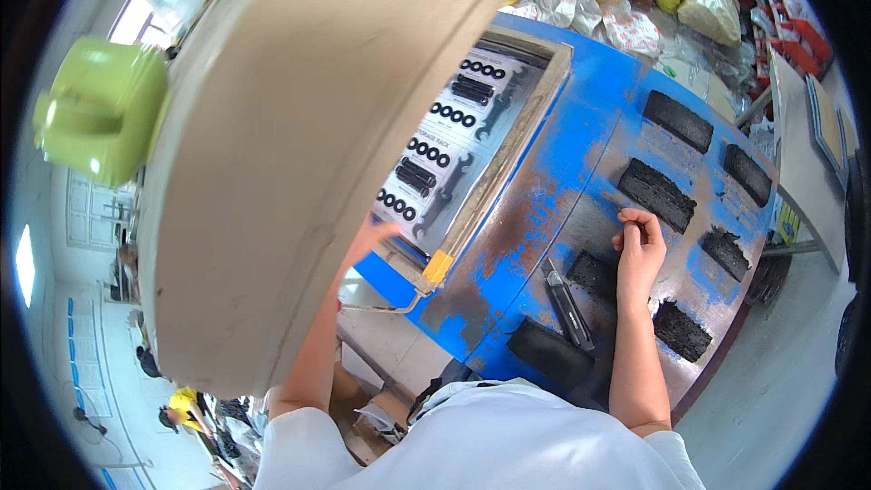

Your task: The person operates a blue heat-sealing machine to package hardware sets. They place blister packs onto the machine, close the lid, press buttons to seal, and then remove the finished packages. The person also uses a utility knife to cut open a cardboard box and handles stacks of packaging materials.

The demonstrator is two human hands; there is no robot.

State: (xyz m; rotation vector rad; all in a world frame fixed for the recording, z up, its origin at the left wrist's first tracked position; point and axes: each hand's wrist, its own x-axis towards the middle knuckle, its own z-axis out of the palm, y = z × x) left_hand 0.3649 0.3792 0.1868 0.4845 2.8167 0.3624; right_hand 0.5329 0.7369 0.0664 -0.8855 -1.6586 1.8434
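Observation:
My left hand (365, 243) is mostly hidden behind a large beige cover (272, 145) raised on the left. Only its thumb side shows, near the corner of a wooden-edged frame (508, 159). Inside that frame lie printed cards (449, 132) carrying black rings, dark rods and grey wrenches under clear film. Above the blue table (544, 191), my right hand (641, 249) has its fingers curled together; whatever they may pinch is too small to make out. Close to my right wrist, a black utility knife (569, 308) rests beside a dark pad (592, 274).
Several black rough-surfaced pads (657, 194) are spread over the worn right side of the table. Plastic bags (626, 27) pile up beyond it. A green plastic object (104, 109) hangs at far left. Boards (798, 145) lean at the right; a person in yellow (184, 406) is far off lower left.

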